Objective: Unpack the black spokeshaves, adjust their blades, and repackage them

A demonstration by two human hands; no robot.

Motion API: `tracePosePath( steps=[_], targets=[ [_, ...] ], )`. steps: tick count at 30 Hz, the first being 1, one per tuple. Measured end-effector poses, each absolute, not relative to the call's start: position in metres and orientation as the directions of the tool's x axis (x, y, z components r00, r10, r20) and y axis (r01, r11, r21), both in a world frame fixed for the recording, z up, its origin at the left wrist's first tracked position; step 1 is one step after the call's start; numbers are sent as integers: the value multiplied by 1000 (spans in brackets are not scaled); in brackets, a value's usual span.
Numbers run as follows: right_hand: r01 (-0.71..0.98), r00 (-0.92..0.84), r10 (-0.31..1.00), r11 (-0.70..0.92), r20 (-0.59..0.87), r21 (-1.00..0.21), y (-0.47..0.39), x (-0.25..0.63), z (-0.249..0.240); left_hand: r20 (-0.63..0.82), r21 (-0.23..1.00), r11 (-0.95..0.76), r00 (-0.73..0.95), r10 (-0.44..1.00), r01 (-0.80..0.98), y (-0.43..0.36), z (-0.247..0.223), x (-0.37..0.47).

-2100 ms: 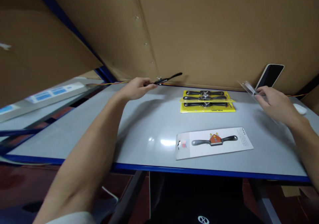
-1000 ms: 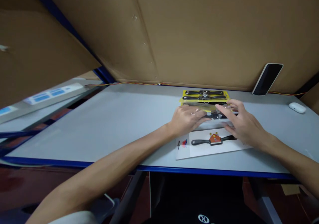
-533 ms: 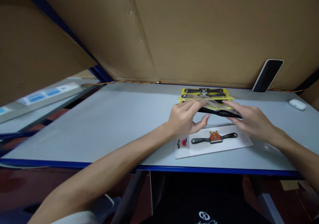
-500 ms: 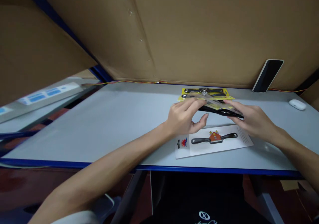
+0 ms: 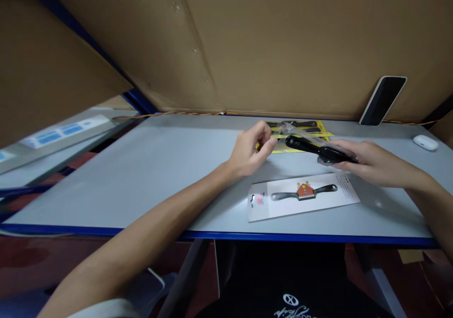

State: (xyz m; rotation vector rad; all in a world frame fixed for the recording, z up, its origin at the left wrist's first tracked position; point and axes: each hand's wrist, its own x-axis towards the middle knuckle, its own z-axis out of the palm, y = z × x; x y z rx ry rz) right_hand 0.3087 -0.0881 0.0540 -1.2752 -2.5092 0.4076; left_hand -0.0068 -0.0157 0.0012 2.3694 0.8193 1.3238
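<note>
right grip (image 5: 375, 164) on black tool (image 5: 302, 144) and clear plastic (image 5: 308, 135).
left grip (image 5: 253, 149) half-curled near yellow packs (image 5: 282, 146); white printed card (image 5: 305, 196) flat on grey surface (image 5: 170, 167).

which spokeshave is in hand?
The spokeshave held by the right hand, clear plastic along with it; the other spokeshaves lie on yellow cards farther back.

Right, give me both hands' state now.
Left hand: half open, loosely curled, nothing visibly held.
Right hand: closed, holding a black tool and clear plastic.
</note>
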Motion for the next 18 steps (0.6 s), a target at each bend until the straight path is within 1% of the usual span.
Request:
tracePosePath(
  steps=[2,4,6,8,10,12,14,16,18],
  targets=[
    [700,-596,799,566,79,-435,-89,307,58,627,636,-753,454,633,171,-21,-1,-1],
    [692,-607,794,549,34,-469,-89,304,61,553,739,-671,520,651,55,-24,-5,6],
    [694,-617,787,538,-8,-479,-87,302,61,458,831,-557,562,689,5,-24,-9,11],
    [711,-622,782,541,-42,-449,-85,301,58,374,889,-458,579,724,-1,-22,-13,13],
    [758,-597,800,539,-59,-366,-82,301,51,319,909,-416,587,744,33,-19,-16,14],
    [805,-555,831,522,-45,-281,-79,303,42,278,905,-415,605,746,95,-17,-16,13],
    [823,-530,848,514,-3,-242,-75,307,33,244,889,-428,623,743,162,-14,-15,11],
    [810,-542,836,548,88,-210,-70,310,25,230,871,-443,619,751,213,-10,-13,9],
    [801,-555,803,587,217,-123,-66,313,21,232,852,-457,600,765,254,-4,-11,5]
  ],
)
